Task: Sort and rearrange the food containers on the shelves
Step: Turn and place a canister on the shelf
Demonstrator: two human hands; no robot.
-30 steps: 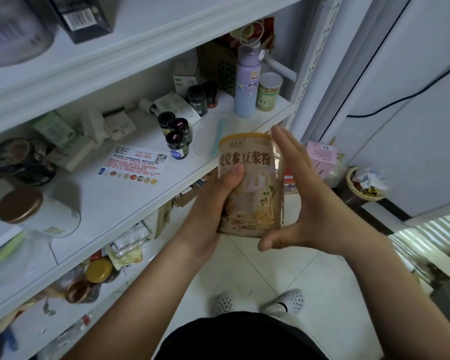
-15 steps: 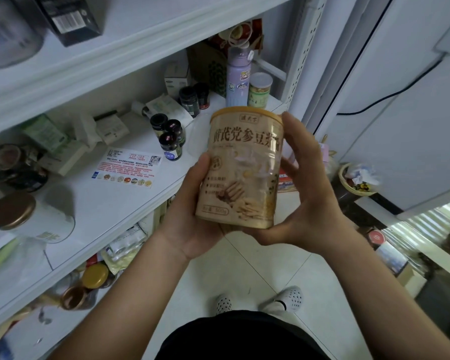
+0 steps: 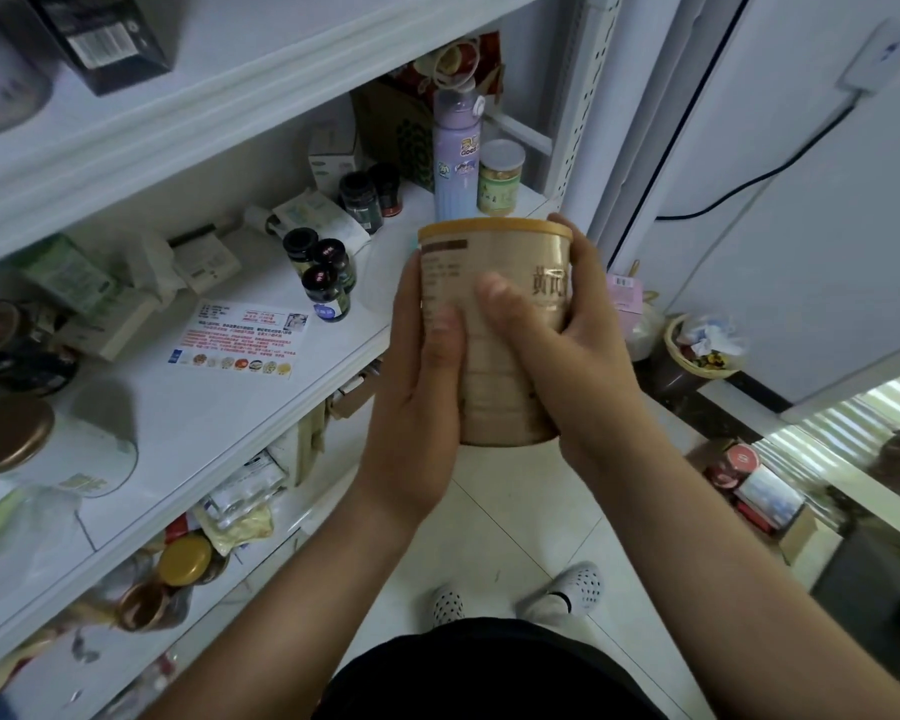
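Observation:
I hold a tall beige powder can (image 3: 494, 262) with an orange lid upright in front of the white middle shelf (image 3: 219, 407). My left hand (image 3: 422, 407) grips its left side, thumb laid on the label. My right hand (image 3: 567, 356) wraps the right side, thumb across the front and fingers behind. The can's printed text panel faces me. On the shelf stand three small dark jars (image 3: 323, 275), a lilac bottle (image 3: 455, 158), a green-labelled can (image 3: 499, 176) and a white jar with a bronze lid (image 3: 37, 444).
A printed card (image 3: 240, 340) lies flat on the shelf. Boxes and packets crowd the shelf's back. Jars with gold lids (image 3: 183, 558) sit on the lower shelf. A basket (image 3: 702, 345) and a box of cans (image 3: 759, 485) stand on the floor at right.
The can has been turned in my hands: its front with large characters swung to the right, the small-print panel now faces me. Both thumbs have shifted onto the front.

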